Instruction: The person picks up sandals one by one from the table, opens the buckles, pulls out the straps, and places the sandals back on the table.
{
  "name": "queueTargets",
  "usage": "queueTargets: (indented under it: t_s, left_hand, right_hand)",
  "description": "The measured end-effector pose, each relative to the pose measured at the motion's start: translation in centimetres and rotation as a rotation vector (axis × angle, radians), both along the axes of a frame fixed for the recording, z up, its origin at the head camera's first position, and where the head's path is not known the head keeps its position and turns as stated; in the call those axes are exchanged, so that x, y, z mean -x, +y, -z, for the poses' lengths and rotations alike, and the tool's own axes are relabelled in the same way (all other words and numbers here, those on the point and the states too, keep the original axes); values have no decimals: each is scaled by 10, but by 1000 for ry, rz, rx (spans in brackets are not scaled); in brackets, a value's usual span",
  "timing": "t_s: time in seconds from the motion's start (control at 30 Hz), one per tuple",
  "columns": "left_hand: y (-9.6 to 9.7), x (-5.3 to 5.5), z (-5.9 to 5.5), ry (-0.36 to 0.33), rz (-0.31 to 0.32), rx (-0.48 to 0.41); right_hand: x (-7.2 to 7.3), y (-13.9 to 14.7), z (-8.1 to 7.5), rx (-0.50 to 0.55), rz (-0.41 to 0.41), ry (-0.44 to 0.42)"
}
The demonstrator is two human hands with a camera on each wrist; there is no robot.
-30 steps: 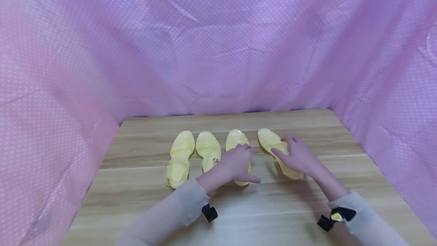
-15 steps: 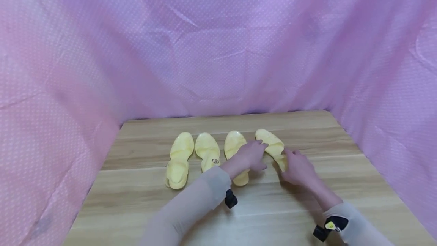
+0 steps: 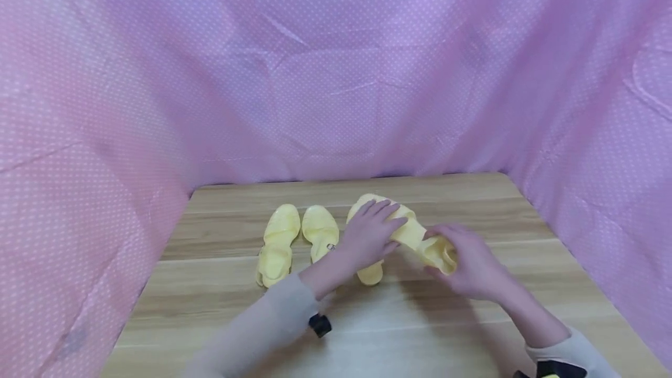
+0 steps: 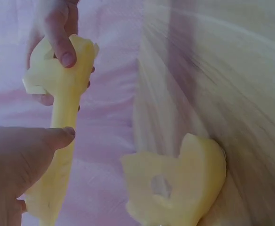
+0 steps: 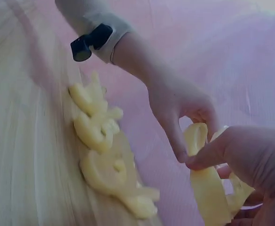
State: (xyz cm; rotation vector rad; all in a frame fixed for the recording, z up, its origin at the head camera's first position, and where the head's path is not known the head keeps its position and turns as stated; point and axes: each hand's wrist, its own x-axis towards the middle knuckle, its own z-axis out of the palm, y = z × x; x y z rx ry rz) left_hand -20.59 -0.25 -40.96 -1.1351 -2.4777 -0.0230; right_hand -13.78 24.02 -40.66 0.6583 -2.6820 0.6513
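A pale yellow sandal is tilted and lifted off the table between both hands. My right hand grips it at the heel and strap end, thumb on one side and fingers on the other. Nearer the toe, my left hand pinches it; the left wrist view shows that thumb lying across the sandal. Beneath the left hand, another yellow sandal lies on the table, mostly hidden in the head view. Further left, two matching sandals, one outermost and one inner, lie side by side, toes away.
The wood-grain table has its far edge against a pink dotted curtain, which also hangs at both sides. Black wrist cameras, such as the left one, sit at both cuffs.
The rightmost sandal has been raised from the table and shifted left, toe over the neighbouring one. The right hand took its heel end, and the left hand came onto its front part.
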Motion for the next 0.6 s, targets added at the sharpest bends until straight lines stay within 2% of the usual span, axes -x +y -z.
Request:
queueTargets:
  t_s: [0.1, 0.17, 0.27, 0.37, 0.5, 0.6]
  left_hand:
    - [-32, -22, 0, 155, 81, -86]
    - [-52, -38, 5, 208, 140, -138]
    - [-73, -60, 12, 240, 194, -173]
    - [-86, -79, 21, 282, 213, -186]
    - [-99, -99, 35, 319, 190, -171]
    - [-104, -111, 49, 281, 177, -152]
  right_hand:
    - [-13, -16, -8, 16, -107, 14]
    - [-20, -26, -8, 34, -175, -15]
    - [-26, -37, -6, 66, -264, -72]
    - [-31, -45, 1, 76, -318, -129]
    - [-36, -56, 19, 61, -353, -224]
    - [-38, -62, 36, 41, -397, -300]
